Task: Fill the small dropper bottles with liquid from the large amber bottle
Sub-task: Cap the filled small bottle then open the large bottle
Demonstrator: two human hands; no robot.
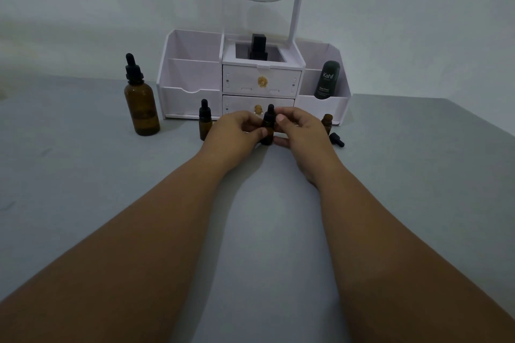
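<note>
Evidently the small dropper bottle [267, 127] at the centre of the frame is light, rigid glass. It looks smooth enough to slip and narrow enough to tip easily under its black dropper cap [270, 115]. The sound hold is one hand round the amber body and the other on the hard collar of the cap, not on the soft rubber bulb, which would only squash.

That is roughly how the hands sit. The left hand [237, 131] curls fingers and thumb round the body. The right hand [299, 131] pinches near the collar, thumb uppermost (whether the cap is turning cannot be told). Both forearms reach straight up the frame over the grey table [83, 203], wrists low.

The large amber bottle [142, 104] stands capped at the left, well apart. A second capped small bottle [204, 121] stands just left of the left hand. An uncapped small bottle [326, 121] and its loose dropper [336, 140] lie just right of the right hand.
</note>
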